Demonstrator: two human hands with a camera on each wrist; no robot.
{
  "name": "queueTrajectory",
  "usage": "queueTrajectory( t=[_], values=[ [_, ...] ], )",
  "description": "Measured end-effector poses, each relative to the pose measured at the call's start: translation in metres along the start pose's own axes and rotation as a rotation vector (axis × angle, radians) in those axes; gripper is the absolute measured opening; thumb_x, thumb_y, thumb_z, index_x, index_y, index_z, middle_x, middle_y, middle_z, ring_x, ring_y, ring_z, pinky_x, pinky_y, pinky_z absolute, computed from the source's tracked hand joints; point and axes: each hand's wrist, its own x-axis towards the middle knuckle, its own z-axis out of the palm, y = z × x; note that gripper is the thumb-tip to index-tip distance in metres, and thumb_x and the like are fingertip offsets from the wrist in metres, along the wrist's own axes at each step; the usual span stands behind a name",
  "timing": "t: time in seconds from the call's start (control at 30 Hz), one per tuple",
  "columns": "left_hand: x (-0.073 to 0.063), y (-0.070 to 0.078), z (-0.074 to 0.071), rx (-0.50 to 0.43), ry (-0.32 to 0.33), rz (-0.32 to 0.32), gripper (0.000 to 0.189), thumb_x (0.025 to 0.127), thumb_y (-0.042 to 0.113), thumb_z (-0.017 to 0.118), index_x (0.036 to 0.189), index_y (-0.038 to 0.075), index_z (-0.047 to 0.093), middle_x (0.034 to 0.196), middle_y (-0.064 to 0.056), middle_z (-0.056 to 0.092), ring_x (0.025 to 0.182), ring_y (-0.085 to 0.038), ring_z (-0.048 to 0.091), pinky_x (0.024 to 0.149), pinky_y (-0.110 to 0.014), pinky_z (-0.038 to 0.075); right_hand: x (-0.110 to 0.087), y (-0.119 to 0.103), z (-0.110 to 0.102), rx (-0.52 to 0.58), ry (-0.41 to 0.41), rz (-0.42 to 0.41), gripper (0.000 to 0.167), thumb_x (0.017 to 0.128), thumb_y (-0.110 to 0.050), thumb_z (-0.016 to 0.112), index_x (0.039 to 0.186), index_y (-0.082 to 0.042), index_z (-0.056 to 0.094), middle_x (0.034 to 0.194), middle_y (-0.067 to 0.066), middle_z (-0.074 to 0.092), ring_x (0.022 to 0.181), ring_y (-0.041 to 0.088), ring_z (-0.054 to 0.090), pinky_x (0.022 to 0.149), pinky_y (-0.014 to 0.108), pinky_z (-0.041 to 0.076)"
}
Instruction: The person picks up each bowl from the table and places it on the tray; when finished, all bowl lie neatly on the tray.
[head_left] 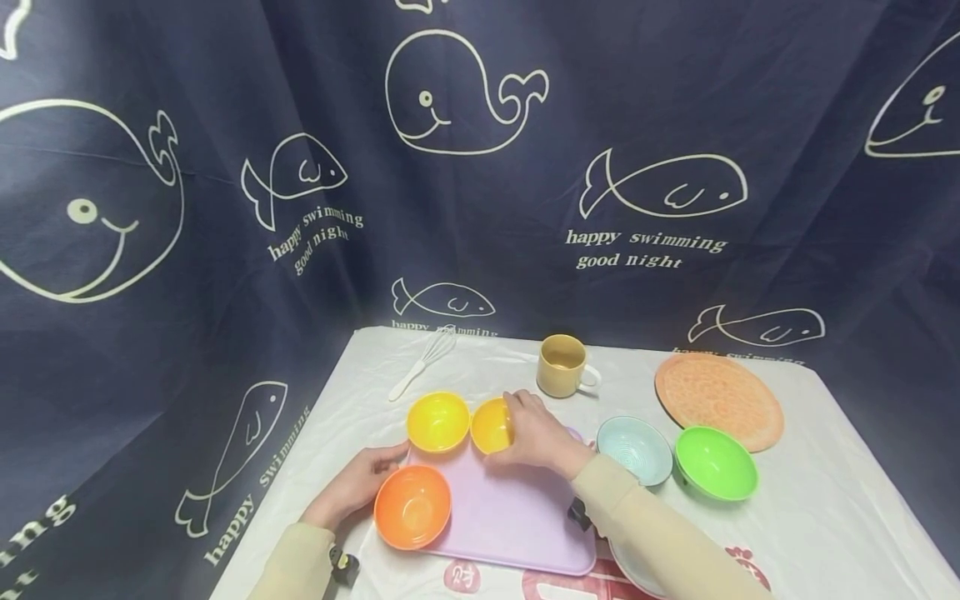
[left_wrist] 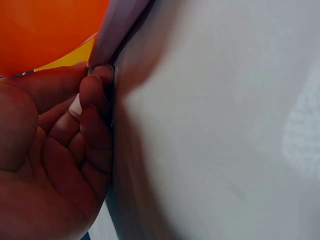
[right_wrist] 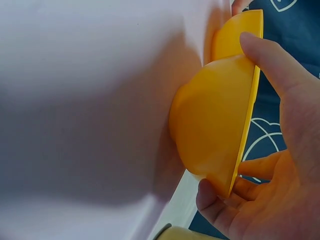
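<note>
My right hand (head_left: 542,435) grips a small yellow-orange bowl (head_left: 491,427) by its rim, thumb on the near side and fingers round the far side, as the right wrist view shows of the bowl (right_wrist: 215,117). The bowl is at the back of a lilac board (head_left: 502,508), beside a yellow bowl (head_left: 438,422). At the board's left edge, my left hand (head_left: 363,482) pinches that edge between thumb and curled fingers (left_wrist: 95,100). An orange bowl (head_left: 412,507) sits on the board's front left, close to the left hand.
Behind stand a mustard mug (head_left: 562,367) and a white whisk (head_left: 423,364). To the right are a pale blue bowl (head_left: 635,451), a green bowl (head_left: 716,463) and a round orange-brown mat (head_left: 720,396). Another dish is partly hidden under the right forearm. A dark curtain (head_left: 480,225) hangs behind the table.
</note>
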Motion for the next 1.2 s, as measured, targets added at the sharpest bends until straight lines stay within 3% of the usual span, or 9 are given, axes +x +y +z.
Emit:
queueTrajectory(
  t=[0.13, 0.4, 0.57, 0.63, 0.73, 0.87, 0.93, 1.07, 1.2],
  values=[
    [0.001, 0.0, 0.002, -0.009, 0.006, -0.015, 0.057, 0.092, 0.021, 0.078, 0.147, 0.014, 0.062, 0.135, -0.01, 0.068, 0.128, -0.033, 0.059, 0.114, -0.065, 0.03, -0.001, 0.001, 0.0, 0.002, -0.008, 0.006, 0.118, 0.065, -0.057, 0.093, 0.149, 0.01, 0.045, 0.127, 0.017, 0.056, 0.115, 0.03, 0.055, 0.103, 0.045, 0.05],
    [-0.001, 0.001, 0.004, 0.007, 0.011, -0.026, 0.057, 0.091, 0.019, 0.078, 0.146, 0.015, 0.062, 0.139, -0.01, 0.066, 0.137, -0.038, 0.053, 0.114, -0.068, 0.028, -0.005, 0.005, -0.004, 0.011, -0.034, 0.029, 0.123, 0.067, -0.065, 0.09, 0.156, 0.005, 0.04, 0.139, 0.019, 0.053, 0.126, 0.032, 0.052, 0.107, 0.048, 0.047],
    [-0.002, 0.002, 0.003, 0.017, 0.033, -0.039, 0.055, 0.091, 0.018, 0.078, 0.145, 0.018, 0.064, 0.142, -0.009, 0.064, 0.14, -0.04, 0.049, 0.113, -0.068, 0.031, -0.018, 0.01, -0.02, 0.024, -0.032, 0.059, 0.125, 0.068, -0.068, 0.088, 0.158, 0.004, 0.038, 0.152, 0.025, 0.047, 0.141, 0.04, 0.043, 0.114, 0.052, 0.039],
    [-0.002, 0.001, 0.003, 0.026, 0.035, -0.04, 0.055, 0.092, 0.018, 0.078, 0.145, 0.018, 0.064, 0.134, -0.008, 0.069, 0.135, -0.038, 0.055, 0.112, -0.068, 0.031, -0.026, 0.013, -0.03, 0.041, -0.025, 0.07, 0.127, 0.068, -0.068, 0.089, 0.159, 0.004, 0.036, 0.158, 0.027, 0.041, 0.147, 0.043, 0.037, 0.116, 0.055, 0.036],
    [-0.002, 0.001, 0.002, 0.037, 0.022, -0.036, 0.057, 0.092, 0.019, 0.078, 0.147, 0.018, 0.062, 0.108, -0.006, 0.075, 0.119, -0.03, 0.062, 0.112, -0.066, 0.036, -0.041, 0.021, -0.044, 0.056, 0.004, 0.069, 0.129, 0.068, -0.067, 0.09, 0.16, 0.002, 0.034, 0.162, 0.026, 0.035, 0.149, 0.046, 0.032, 0.115, 0.061, 0.034],
    [-0.002, 0.0, 0.002, 0.051, 0.001, -0.036, 0.059, 0.094, 0.022, 0.076, 0.15, 0.016, 0.058, 0.082, -0.002, 0.067, 0.103, -0.021, 0.061, 0.103, -0.057, 0.044, -0.062, 0.037, -0.061, 0.026, 0.043, 0.076, 0.127, 0.068, -0.068, 0.089, 0.16, 0.002, 0.035, 0.16, 0.028, 0.037, 0.146, 0.049, 0.035, 0.112, 0.064, 0.036],
    [-0.003, 0.0, 0.002, 0.06, 0.003, -0.039, 0.06, 0.094, 0.023, 0.076, 0.15, 0.016, 0.058, 0.079, -0.002, 0.065, 0.102, -0.02, 0.061, 0.1, -0.053, 0.045, -0.074, 0.046, -0.069, 0.002, 0.066, 0.086, 0.125, 0.069, -0.067, 0.089, 0.158, 0.004, 0.037, 0.157, 0.029, 0.041, 0.143, 0.049, 0.039, 0.111, 0.064, 0.038],
    [-0.002, 0.001, 0.003, 0.05, 0.005, -0.038, 0.059, 0.094, 0.021, 0.076, 0.15, 0.015, 0.058, 0.08, -0.002, 0.066, 0.106, -0.022, 0.061, 0.105, -0.058, 0.043, -0.096, 0.07, -0.084, -0.04, 0.13, 0.086, 0.123, 0.07, -0.065, 0.089, 0.155, 0.007, 0.039, 0.147, 0.031, 0.048, 0.135, 0.05, 0.047, 0.107, 0.064, 0.043],
    [-0.002, 0.003, 0.003, 0.04, 0.004, -0.032, 0.057, 0.094, 0.017, 0.075, 0.149, 0.013, 0.059, 0.087, -0.001, 0.07, 0.108, -0.023, 0.061, 0.107, -0.059, 0.042, -0.122, 0.096, -0.099, -0.064, 0.158, 0.127, 0.125, 0.07, -0.07, 0.086, 0.153, 0.011, 0.038, 0.145, 0.034, 0.047, 0.134, 0.054, 0.045, 0.104, 0.068, 0.042]
  ],
)
